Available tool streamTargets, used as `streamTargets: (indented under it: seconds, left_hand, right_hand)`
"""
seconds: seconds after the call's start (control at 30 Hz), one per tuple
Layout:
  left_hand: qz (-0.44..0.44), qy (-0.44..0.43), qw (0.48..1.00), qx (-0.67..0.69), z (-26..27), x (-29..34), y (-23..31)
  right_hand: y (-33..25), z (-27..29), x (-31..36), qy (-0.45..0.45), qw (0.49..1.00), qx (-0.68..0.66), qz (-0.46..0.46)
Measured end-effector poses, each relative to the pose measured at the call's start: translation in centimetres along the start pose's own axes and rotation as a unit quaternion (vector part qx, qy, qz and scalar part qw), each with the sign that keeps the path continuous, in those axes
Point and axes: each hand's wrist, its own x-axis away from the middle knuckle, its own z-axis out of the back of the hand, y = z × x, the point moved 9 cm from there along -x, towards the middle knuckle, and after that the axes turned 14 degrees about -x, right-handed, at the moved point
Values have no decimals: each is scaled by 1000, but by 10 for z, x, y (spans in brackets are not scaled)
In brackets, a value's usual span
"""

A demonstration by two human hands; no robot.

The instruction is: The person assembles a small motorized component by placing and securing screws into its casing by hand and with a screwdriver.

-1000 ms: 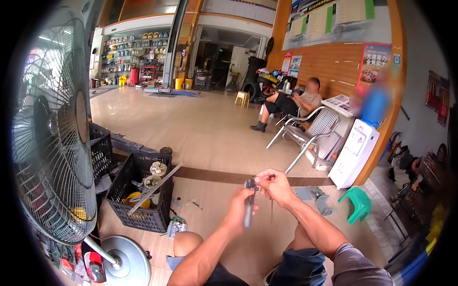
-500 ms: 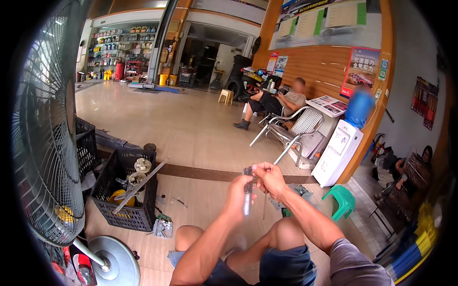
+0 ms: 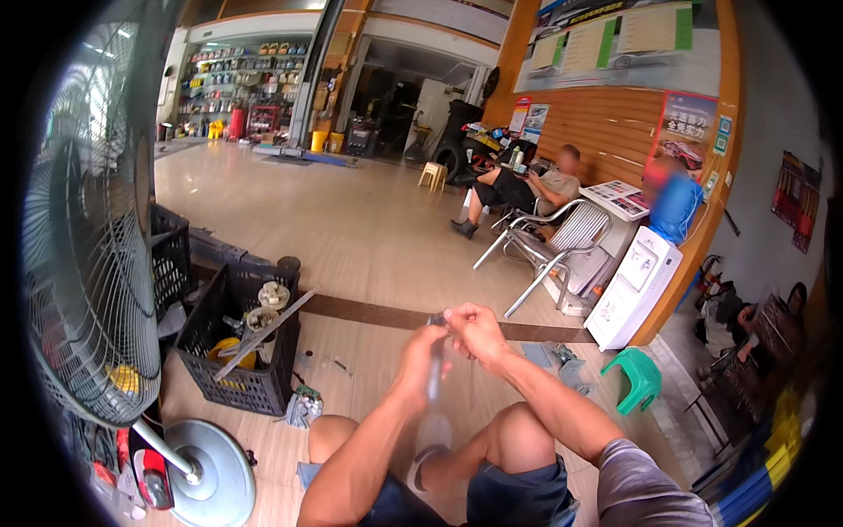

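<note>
Left hand [image 3: 418, 356] gripping blurred grey cylinder [image 3: 434, 379] — right hand [image 3: 476, 334] curled, cannot tell around what.

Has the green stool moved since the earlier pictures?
No, in no direction that shows: the stool keeps the same place by the foot of the water dispenser; the whole view has shifted.

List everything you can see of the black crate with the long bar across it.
The black crate looks like plastic: roughly rectangular, open-topped, with slotted walls. It stands upright on the pale floor, ahead and left of the person, right of the fan. Inside are whitish round parts and something yellow. A long greyish bar slants across the top, overhanging the rim. Its inner bottom is hidden.
</note>
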Motion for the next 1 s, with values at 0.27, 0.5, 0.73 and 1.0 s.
streamTargets:
  seconds: [0.27, 0.5, 0.73, 1.0]
  left_hand:
    - [-42, -28, 998, 21, -17, -5, 14]
    - [-41, 15, 996, 72, -8, -21, 20]
    - [-34, 16, 995, 89, -15, -21, 15]
    - [-27, 14, 997, 65, -10, -28, 8]
  right_hand:
    - [-4, 3, -6, -14, 999, 25, -18]
    - [-23, -17, -13, 1, 1000, -18, -15]
    - [-15, -6, -19, -15, 999, -6, -51]
    - [-13, -3, -17, -11, 999, -8, -47]
